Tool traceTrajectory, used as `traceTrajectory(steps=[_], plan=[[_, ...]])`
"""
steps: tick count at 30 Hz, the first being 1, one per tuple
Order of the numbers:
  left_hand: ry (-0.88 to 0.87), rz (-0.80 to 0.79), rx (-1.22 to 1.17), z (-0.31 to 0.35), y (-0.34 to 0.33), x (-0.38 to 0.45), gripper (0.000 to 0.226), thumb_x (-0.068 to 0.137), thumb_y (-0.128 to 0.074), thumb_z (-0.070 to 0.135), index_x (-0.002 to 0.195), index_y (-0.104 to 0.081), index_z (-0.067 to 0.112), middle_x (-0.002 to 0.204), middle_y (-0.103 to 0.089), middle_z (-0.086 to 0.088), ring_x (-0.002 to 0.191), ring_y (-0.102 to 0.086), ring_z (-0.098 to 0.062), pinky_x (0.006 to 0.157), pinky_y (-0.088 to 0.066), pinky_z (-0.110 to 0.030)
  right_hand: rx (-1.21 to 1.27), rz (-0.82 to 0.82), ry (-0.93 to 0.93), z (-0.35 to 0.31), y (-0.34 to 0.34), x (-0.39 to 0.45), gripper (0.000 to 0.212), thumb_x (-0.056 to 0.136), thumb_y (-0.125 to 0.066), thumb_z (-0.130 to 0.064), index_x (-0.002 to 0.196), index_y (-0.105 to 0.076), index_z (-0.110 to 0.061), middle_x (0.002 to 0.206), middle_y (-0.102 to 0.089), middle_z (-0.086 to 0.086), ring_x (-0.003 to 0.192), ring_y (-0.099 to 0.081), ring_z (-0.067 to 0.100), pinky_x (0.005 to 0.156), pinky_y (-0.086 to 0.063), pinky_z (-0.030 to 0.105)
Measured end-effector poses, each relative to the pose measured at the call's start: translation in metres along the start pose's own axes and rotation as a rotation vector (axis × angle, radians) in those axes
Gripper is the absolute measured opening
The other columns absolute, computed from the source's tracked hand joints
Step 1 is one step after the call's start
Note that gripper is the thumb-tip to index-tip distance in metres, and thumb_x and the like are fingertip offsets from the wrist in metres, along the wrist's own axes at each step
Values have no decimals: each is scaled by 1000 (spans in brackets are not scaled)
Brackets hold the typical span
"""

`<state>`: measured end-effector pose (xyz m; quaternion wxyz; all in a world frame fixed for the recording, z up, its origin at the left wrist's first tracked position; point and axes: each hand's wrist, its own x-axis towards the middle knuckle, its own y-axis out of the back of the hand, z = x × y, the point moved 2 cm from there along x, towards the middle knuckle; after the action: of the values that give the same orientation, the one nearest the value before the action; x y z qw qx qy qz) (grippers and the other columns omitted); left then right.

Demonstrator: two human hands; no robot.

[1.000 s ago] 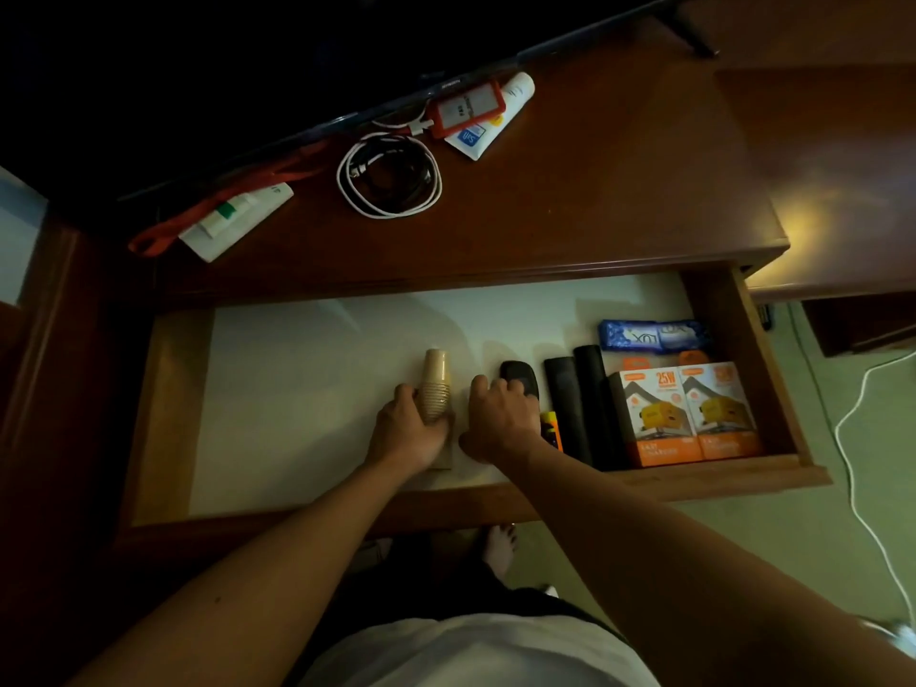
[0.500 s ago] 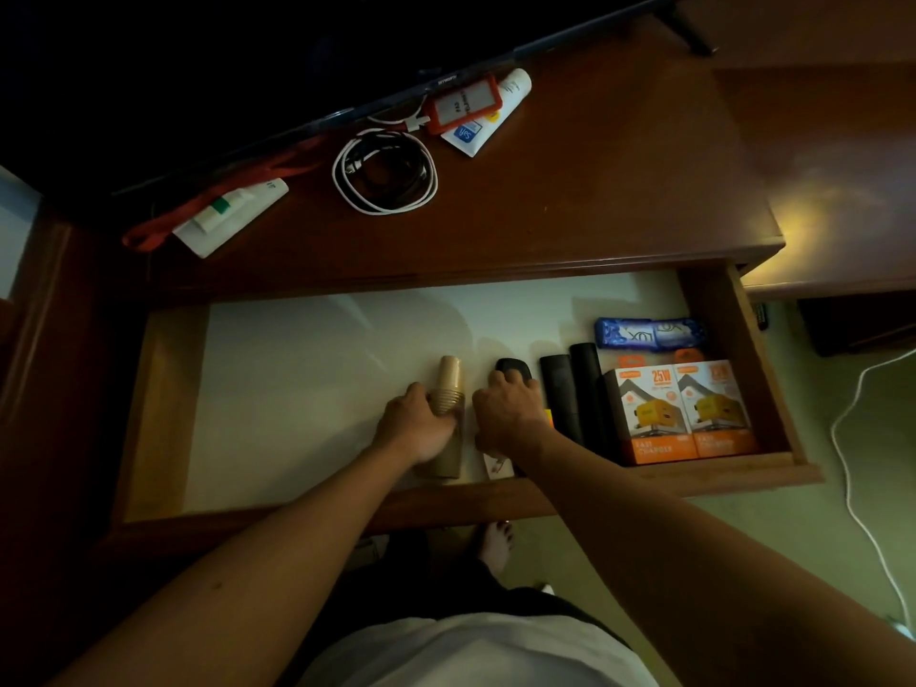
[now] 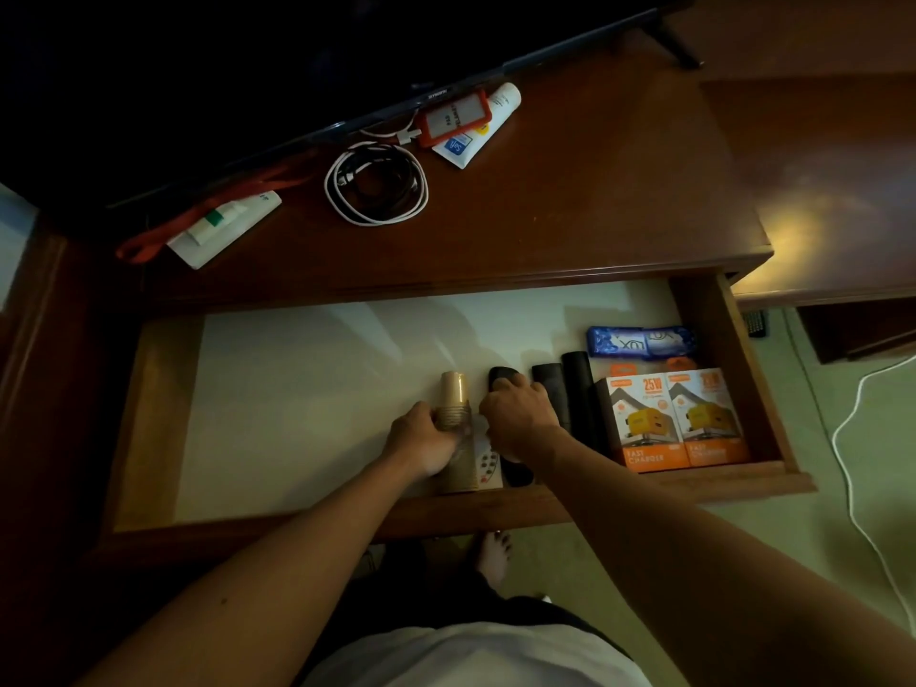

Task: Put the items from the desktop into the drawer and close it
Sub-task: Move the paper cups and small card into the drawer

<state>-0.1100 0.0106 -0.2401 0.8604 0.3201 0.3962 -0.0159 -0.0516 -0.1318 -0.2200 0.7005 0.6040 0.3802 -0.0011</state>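
The wooden drawer [image 3: 743,379] stands pulled out under the desktop [image 3: 570,200]. Inside it near the front lies a stack of brown paper cups [image 3: 454,391], and my left hand [image 3: 421,441] grips its lower half. Right beside the cups a white remote [image 3: 486,463] shows between my hands. My right hand [image 3: 520,419] curls over a black remote [image 3: 504,376], hiding its middle. On the desktop lie a white tube with a green band [image 3: 225,225] on a red lanyard, a coiled white cable [image 3: 376,190], a red badge holder [image 3: 456,119] and a second white tube [image 3: 495,104].
Two orange charger boxes [image 3: 674,419], black rolls [image 3: 577,384] and a blue soap pack [image 3: 639,342] fill the drawer's right end. Its left half shows white lining [image 3: 297,399]. A TV [image 3: 248,66] stands behind the desktop items. A white cord [image 3: 852,423] lies on the floor.
Both hands shifted slightly right and toward the drawer front. The cup stack moved with my left hand, and the white remote now shows between my hands.
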Motion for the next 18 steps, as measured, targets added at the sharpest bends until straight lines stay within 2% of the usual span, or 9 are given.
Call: traceTrajectory(steps=[5, 9, 12, 15, 18], plan=[[4, 15, 34, 2, -1, -3, 56, 86, -69, 56, 124, -56, 17, 119, -64, -8, 99, -61, -25, 73, -46, -32, 30, 25, -2, -1, 1, -2, 36, 86, -69, -27, 121, -63, -19, 129, -53, 8, 125, -43, 30, 101, -39, 46], [5, 19, -3, 2, 1, -6, 56, 85, -70, 58, 123, -56, 19, 116, -64, -5, 97, -62, -24, 78, -54, -35, 53, 20, 0, -3, 0, -5, 37, 86, -66, -25, 122, -62, -18, 128, -52, 9, 124, -43, 30, 101, -38, 46], [-11, 12, -18, 2, 3, -9, 51, 85, -69, 57, 118, -56, 21, 112, -63, -3, 91, -61, -20, 77, -55, -35, 92, 21, -8, -4, 2, -6, 39, 85, -66, -26, 122, -61, -17, 129, -51, 10, 125, -43, 31, 101, -37, 49], [-18, 49, -6, 5, 12, -13, 51, 86, -61, 66, 109, -58, 20, 104, -63, -1, 86, -59, -16, 71, -51, -33, 156, 96, -19, -4, 9, -7, 39, 86, -63, -25, 123, -60, -18, 129, -51, 10, 126, -44, 31, 102, -39, 50], [-45, 96, -8, 7, 28, -15, 47, 92, -56, 63, 106, -56, 18, 104, -61, 0, 92, -60, -19, 83, -53, -40, 210, 178, -35, -5, 22, -4, 43, 88, -58, -25, 130, -56, -18, 131, -52, 9, 123, -47, 30, 101, -43, 48]])
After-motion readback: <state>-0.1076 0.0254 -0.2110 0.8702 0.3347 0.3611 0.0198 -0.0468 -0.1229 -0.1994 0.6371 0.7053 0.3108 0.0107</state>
